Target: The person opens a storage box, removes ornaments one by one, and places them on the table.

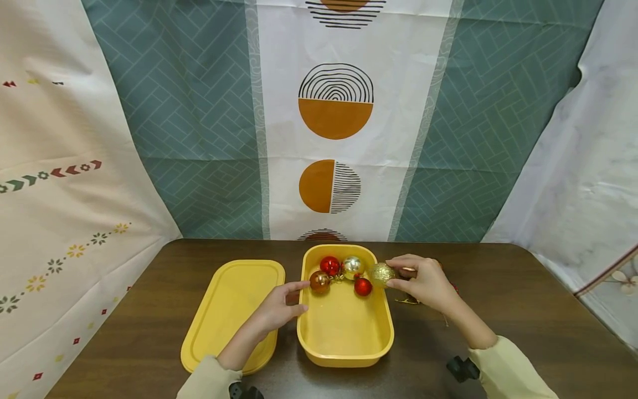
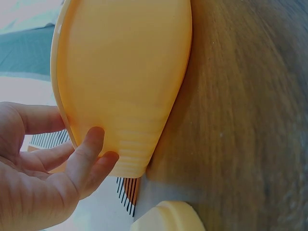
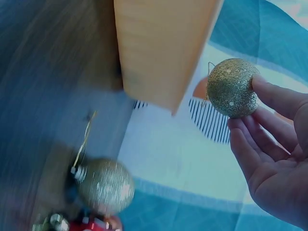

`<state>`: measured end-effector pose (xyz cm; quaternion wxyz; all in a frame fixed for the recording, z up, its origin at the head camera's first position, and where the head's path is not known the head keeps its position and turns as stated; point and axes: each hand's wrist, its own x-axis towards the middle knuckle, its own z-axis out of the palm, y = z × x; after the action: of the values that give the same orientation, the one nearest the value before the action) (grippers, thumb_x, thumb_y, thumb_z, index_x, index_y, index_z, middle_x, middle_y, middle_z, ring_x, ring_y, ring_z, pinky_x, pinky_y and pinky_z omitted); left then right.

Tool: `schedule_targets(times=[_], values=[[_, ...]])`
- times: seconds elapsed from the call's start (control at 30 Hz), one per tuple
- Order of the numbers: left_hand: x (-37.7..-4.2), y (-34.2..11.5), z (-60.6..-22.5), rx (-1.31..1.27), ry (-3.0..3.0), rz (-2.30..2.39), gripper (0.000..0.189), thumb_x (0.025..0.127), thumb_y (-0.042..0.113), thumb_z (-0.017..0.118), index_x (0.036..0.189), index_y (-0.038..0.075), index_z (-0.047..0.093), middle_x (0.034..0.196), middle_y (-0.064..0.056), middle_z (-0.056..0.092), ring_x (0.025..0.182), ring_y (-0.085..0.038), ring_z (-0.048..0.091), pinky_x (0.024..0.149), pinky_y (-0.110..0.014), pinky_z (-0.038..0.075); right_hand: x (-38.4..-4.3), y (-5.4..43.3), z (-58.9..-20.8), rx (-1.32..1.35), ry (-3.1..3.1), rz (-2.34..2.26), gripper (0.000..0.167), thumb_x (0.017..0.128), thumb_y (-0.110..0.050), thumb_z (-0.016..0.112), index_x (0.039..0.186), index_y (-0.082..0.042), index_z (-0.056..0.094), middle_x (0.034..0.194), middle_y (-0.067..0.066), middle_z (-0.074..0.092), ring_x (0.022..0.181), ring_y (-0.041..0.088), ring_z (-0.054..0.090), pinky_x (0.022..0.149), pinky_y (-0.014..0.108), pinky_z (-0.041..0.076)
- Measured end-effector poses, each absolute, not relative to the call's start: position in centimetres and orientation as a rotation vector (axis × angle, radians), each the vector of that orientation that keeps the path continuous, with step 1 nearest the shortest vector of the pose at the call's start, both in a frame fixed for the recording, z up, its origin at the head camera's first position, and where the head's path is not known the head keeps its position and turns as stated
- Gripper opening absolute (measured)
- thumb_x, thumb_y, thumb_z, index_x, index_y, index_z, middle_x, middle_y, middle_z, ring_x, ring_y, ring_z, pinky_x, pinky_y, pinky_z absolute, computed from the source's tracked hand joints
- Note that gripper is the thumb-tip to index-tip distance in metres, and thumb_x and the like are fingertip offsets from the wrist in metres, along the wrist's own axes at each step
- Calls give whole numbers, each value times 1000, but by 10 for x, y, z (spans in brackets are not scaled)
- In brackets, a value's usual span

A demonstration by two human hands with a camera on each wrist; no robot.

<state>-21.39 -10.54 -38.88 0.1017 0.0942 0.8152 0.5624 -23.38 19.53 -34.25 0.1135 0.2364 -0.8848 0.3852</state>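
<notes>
My right hand [image 1: 425, 280] pinches a gold glitter Christmas bauble [image 1: 382, 274] between thumb and fingers, at the right rim of a yellow box [image 1: 344, 332]. A thin gold loop hangs from this bauble in the right wrist view. My left hand [image 1: 280, 305] holds the box's left wall, with some fingertips against its outer face in the left wrist view. At the far end inside the box lie a shiny red bauble [image 1: 329, 265], a pale gold bauble [image 1: 353, 267], a copper bauble [image 1: 320, 282] and a smaller red bauble [image 1: 363, 287].
A flat yellow lid [image 1: 234, 310] lies on the dark wooden table [image 1: 418, 354], left of the box. Right of the box, partly hidden behind my right hand, are more ornaments, including a gold bauble [image 3: 107, 186] with a string. A patterned curtain [image 1: 214, 194] hangs behind the table.
</notes>
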Motion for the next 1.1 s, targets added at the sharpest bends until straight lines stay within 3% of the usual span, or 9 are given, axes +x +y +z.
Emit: schedule_targets(times=[0.23, 0.5, 0.83, 1.1], values=[[-214, -105, -389, 259, 2416, 1646, 48, 83, 1, 60, 130, -1, 47, 132, -24, 45, 118, -40, 45, 85, -42, 49, -225, 225, -342, 670, -2573, 1188, 35, 70, -3, 75, 102, 8, 65, 102, 19, 63, 89, 27, 65, 72, 28, 53], [-215, -107, -389, 282, 2441, 1639, 47, 83, 0, 60, 129, -2, 47, 131, -23, 46, 118, -39, 45, 86, -42, 48, -218, 249, -352, 595, -2669, 1039, 35, 69, -11, 78, 99, 3, 68, 99, 18, 65, 83, 26, 65, 65, 26, 54], [-216, -106, -390, 286, 2439, 1637, 47, 83, 0, 59, 129, -3, 47, 131, -24, 45, 117, -40, 45, 85, -42, 49, -216, 263, -371, 617, -2740, 1041, 35, 69, -15, 78, 98, 1, 68, 97, 16, 66, 86, 13, 64, 70, 30, 54], [-216, -105, -390, 278, 2449, 1627, 47, 83, 1, 60, 129, -2, 47, 131, -23, 46, 118, -39, 45, 87, -43, 48, -218, 271, -384, 640, -2793, 969, 36, 69, -20, 78, 98, 0, 69, 95, 12, 67, 85, 12, 63, 69, 30, 54]])
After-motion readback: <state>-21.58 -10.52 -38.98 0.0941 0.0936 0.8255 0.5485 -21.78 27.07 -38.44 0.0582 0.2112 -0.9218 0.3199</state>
